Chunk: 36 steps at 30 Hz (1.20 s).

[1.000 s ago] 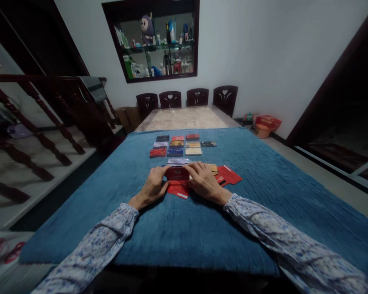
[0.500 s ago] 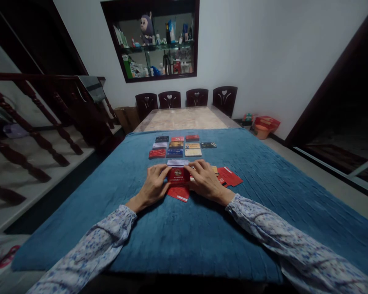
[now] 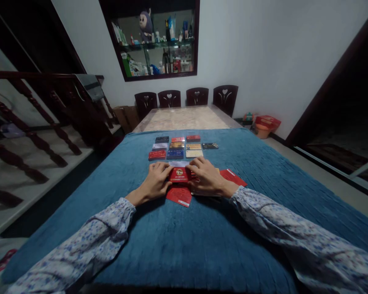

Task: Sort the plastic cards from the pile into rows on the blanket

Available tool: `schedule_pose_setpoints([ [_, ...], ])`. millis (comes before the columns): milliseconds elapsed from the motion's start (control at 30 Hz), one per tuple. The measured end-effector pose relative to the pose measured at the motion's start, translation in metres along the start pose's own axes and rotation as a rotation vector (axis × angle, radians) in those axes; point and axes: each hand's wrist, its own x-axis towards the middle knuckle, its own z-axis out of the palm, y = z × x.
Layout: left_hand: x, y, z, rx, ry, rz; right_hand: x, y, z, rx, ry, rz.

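Between my two hands is a red card (image 3: 179, 174) with a round picture and pale lettering. My left hand (image 3: 155, 179) grips its left edge between thumb and fingers, and my right hand (image 3: 206, 176) grips its right side. Below it a red packet (image 3: 179, 194) lies on the blue cloth (image 3: 159, 241). Another red packet (image 3: 233, 177) sticks out to the right of my right hand. Beyond my hands, cards lie in rows, among them a red stack (image 3: 157, 155), a blue stack (image 3: 175, 154), a cream card (image 3: 194, 153) and a black card (image 3: 210, 145).
Past the cloth the bare marble tabletop (image 3: 187, 117) continues toward several dark chairs (image 3: 197, 96) at the wall. A wooden railing (image 3: 39, 110) stands at the left. An orange bin (image 3: 263, 130) sits on the floor at the right.
The red card tilts more toward the camera and looks brighter. My right hand has shifted slightly right, over the cards beside it. The camera view has shifted a little.
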Motion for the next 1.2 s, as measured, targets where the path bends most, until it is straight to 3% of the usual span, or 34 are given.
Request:
schedule_pose_setpoints([
  [367, 0.033, -0.028, 0.004, -0.006, -0.017, 0.026, 0.027, 0.035, 0.005, 0.094, -0.05, -0.042],
  [600, 0.062, -0.04, -0.001, 0.023, -0.117, -0.008, 0.047, 0.059, 0.001, 0.101, -0.129, -0.111],
  [900, 0.106, -0.048, -0.016, 0.105, -0.304, -0.147, 0.086, 0.084, -0.003, 0.074, -0.253, -0.032],
  [1200, 0.132, -0.077, -0.002, 0.114, -0.311, -0.169, 0.114, 0.111, 0.009, 0.034, -0.324, 0.022],
])
